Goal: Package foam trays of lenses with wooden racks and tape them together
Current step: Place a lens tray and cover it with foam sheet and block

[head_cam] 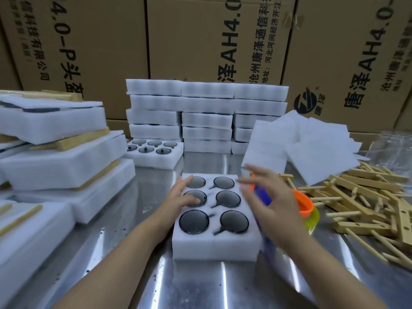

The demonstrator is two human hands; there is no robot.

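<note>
A white foam tray [214, 244] with several dark round lenses [234, 221] lies on the metal table straight ahead of me. My left hand [181, 196] rests flat on the tray's left side, fingers over the middle-left lens. My right hand [270, 199] hovers blurred over the tray's right edge with fingers spread, holding nothing I can make out. Behind that hand sits an orange, blue and yellow tape dispenser [304, 205]. A pile of wooden racks [365, 197] lies to the right.
Stacked foam trays [205, 117] stand at the back, one open tray of lenses [153, 153] in front of them. Taped foam-and-wood bundles [55, 152] pile up on the left. Loose foam sheets [307, 143] lie back right. Cardboard boxes [200, 41] wall off the rear.
</note>
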